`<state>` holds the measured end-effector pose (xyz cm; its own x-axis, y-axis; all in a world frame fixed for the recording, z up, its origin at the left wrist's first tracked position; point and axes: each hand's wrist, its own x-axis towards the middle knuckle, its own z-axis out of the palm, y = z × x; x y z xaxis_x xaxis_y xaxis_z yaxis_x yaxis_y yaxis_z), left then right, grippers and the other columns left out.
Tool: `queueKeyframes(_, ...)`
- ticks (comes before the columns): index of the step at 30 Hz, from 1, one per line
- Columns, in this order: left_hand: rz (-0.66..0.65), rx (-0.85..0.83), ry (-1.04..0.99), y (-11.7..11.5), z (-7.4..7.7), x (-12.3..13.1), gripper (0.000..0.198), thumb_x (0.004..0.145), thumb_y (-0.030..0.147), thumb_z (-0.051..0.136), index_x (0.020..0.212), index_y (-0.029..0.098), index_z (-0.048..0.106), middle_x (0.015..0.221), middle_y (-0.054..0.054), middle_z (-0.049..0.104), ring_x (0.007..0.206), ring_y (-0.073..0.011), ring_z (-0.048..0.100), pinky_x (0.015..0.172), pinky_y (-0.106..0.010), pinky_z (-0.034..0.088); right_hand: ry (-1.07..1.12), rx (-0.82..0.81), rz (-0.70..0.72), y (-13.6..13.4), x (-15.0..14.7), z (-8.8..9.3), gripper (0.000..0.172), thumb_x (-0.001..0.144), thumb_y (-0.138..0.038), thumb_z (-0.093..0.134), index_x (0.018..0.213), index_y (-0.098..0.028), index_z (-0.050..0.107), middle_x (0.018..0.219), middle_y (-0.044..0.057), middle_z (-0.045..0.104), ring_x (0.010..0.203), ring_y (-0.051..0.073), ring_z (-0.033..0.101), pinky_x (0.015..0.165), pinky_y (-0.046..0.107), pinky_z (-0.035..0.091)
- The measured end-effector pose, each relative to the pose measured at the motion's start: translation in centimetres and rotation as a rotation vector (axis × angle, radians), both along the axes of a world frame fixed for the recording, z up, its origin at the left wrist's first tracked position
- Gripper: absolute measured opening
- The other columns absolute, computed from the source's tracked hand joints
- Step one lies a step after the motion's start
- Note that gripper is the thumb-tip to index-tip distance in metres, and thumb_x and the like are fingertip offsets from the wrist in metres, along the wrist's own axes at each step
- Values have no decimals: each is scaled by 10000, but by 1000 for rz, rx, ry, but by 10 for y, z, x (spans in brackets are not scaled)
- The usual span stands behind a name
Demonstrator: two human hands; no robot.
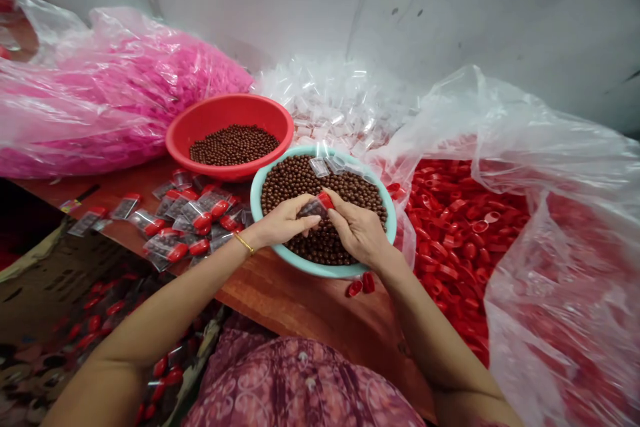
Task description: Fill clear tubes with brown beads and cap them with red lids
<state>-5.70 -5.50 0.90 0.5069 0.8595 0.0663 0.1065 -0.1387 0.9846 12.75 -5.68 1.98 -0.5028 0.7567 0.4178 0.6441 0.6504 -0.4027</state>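
Observation:
My left hand [283, 221] and my right hand [357, 230] meet above a teal plastic bowl [320, 268] heaped with small brown balls [300, 180]. Between them is a small transparent packet [311, 209] holding a few brown balls. My left hand grips the packet's body, and the fingers of my right hand pinch the red cap [325, 200] at its top. A gold bangle [243, 243] circles my left wrist. Two loose red caps [361, 283] lie on the wooden table [300, 303] just below the bowl.
Capped packets [190, 221] lie in a heap left of the bowl. Behind it stand a red bowl [225, 107] of brown balls and a pile of empty transparent packets [335, 107]. Plastic sacks hold red caps [460, 233] and pink pieces [125, 80]. A cardboard box [60, 293] sits lower left.

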Motion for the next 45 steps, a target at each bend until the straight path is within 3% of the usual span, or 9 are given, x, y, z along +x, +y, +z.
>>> queueKeyframes(5, 59, 156, 144, -2, 0, -1, 272, 753, 410, 568, 795, 145, 525, 724, 19, 522, 666, -110, 452, 629, -236, 390, -272, 242, 59, -3, 1, -3, 477, 956, -300, 270, 1321, -65, 468, 776, 105, 717, 637, 185, 655, 546, 274, 472)
queueKeyframes(10, 33, 185, 217, -3, 2, -2, 308, 753, 445, 556, 781, 139, 539, 712, 13, 530, 665, -117, 452, 625, -236, 375, -373, 237, 136, 0, 6, 6, 544, 956, -390, 238, 1244, -42, 541, 643, 95, 668, 565, 168, 595, 515, 264, 411)
queueKeyframes(17, 43, 189, 321, -6, 7, 0, 349, 640, 463, 684, 705, 147, 550, 610, 48, 491, 577, -95, 425, 538, -208, 322, 285, -193, -21, 16, -19, 8, 734, 931, -553, 72, 910, -159, 691, 564, 25, 556, 518, 130, 521, 533, 263, 426)
queueKeyframes(22, 95, 275, 360, -10, 8, 0, 186, 677, 314, 632, 660, 140, 570, 571, 44, 493, 529, -82, 426, 515, -199, 319, 506, -492, 67, 21, -48, -2, 694, 931, -550, 71, 1251, -146, 537, 892, 66, 606, 790, 143, 580, 726, 295, 498)
queueKeyframes(28, 134, 353, 459, -11, 5, -4, 192, 610, 233, 666, 774, 134, 661, 615, 15, 601, 563, -113, 505, 556, -213, 381, 277, -442, 203, 19, -46, 9, 691, 921, -580, 140, 1399, -141, 377, 1137, 113, 579, 1074, 187, 532, 1004, 399, 391)
queueKeyframes(34, 252, 409, 498, -16, 8, -1, 166, 650, 315, 647, 668, 155, 610, 541, 40, 546, 497, -86, 453, 507, -200, 339, 384, -304, 53, 17, -49, 14, 729, 898, -632, 115, 1316, -166, 488, 1209, 116, 579, 1131, 211, 519, 1023, 431, 369)
queueKeyframes(39, 552, 385, 642, -38, 23, -44, 276, 726, 463, 605, 776, 192, 610, 622, 44, 606, 574, -105, 529, 554, -190, 385, 605, -200, -197, 23, 15, 13, 553, 884, -602, 312, 1076, -208, 649, 1041, 59, 659, 959, 190, 604, 858, 356, 475)
queueKeyframes(42, 750, 213, 1022, -48, 29, -101, 299, 731, 499, 580, 826, 217, 600, 572, 47, 591, 577, -147, 567, 555, -217, 397, 366, 20, -479, 21, 85, 11, 351, 830, -451, 509, 977, -182, 681, 971, 78, 676, 909, 207, 611, 836, 365, 478)
queueKeyframes(45, 645, 293, 1335, -50, 29, -144, 339, 777, 518, 443, 851, 221, 589, 675, -28, 646, 695, -245, 617, 590, -300, 442, 15, 13, -778, 14, 140, 8, 293, 823, -322, 511, 988, -152, 683, 997, 117, 674, 932, 230, 613, 863, 383, 470)
